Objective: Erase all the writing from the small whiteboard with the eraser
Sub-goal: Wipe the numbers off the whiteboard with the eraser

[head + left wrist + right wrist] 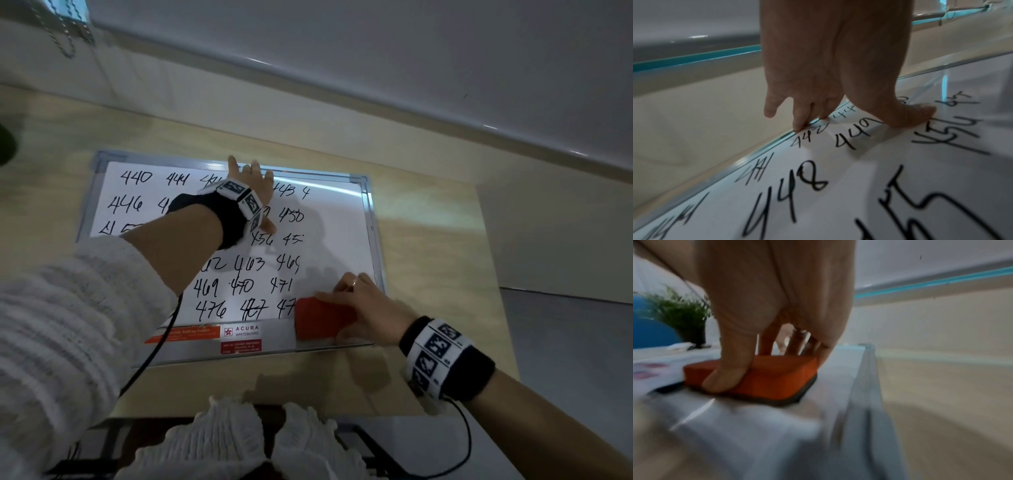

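A small whiteboard (339,226) with a metal frame lies flat on the wooden table, covered in rows of black handwritten numbers; its right strip is wiped bare. My left hand (253,192) presses on the board's far edge with straight fingers (800,120), thumb (908,116) flat on the writing. My right hand (363,308) grips a red eraser (322,320) with a dark felt base (777,378) at the board's near right corner, thumb on the near side and fingers over the far side.
The wooden table (428,240) ends at a grey floor on the right. A wall with a skirting strip (376,99) runs behind. A potted green plant (680,313) and a blue object stand off to the left. A label strip (239,334) runs along the board's near edge.
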Motion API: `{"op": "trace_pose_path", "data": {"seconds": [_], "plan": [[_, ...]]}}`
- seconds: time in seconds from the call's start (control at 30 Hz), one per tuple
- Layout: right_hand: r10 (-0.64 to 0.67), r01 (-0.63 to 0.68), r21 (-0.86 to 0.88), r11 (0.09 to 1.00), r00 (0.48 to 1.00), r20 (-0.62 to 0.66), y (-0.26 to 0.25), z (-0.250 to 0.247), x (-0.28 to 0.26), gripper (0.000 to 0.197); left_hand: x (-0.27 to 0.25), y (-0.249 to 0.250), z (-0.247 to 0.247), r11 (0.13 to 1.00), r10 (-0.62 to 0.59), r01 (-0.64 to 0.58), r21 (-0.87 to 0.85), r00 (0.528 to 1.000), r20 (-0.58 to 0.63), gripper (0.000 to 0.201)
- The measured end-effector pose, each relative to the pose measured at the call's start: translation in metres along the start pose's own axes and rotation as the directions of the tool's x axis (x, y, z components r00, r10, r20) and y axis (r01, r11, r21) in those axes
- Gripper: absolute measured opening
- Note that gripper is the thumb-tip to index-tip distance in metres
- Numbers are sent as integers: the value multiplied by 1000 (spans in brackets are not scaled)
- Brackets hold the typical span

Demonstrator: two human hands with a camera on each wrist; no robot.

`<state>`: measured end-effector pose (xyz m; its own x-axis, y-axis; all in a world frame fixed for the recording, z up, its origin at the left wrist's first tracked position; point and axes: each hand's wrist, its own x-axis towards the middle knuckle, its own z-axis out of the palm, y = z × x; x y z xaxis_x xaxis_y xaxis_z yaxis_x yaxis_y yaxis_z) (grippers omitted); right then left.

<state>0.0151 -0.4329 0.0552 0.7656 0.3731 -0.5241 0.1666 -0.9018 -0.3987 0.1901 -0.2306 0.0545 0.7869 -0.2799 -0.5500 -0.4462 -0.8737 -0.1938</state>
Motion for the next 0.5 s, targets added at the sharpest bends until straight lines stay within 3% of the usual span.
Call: {"op": "trace_pose_path", "data": {"seconds": [0.17, 0.4, 0.5], "plan": [[144, -135, 66, 989, 976, -165, 6, -24, 46, 75, 0, -2, 2, 1000, 2, -2, -10, 1000, -16, 121], [76, -77, -47, 996, 996, -37, 5, -7, 13, 70, 3, -4, 5, 1000, 2, -3, -29, 1000, -25, 121], [153, -164, -42, 986, 971, -185, 19, -30, 49, 72, 3, -2, 3, 1000, 0, 0, -19, 1000, -14, 122]]}}
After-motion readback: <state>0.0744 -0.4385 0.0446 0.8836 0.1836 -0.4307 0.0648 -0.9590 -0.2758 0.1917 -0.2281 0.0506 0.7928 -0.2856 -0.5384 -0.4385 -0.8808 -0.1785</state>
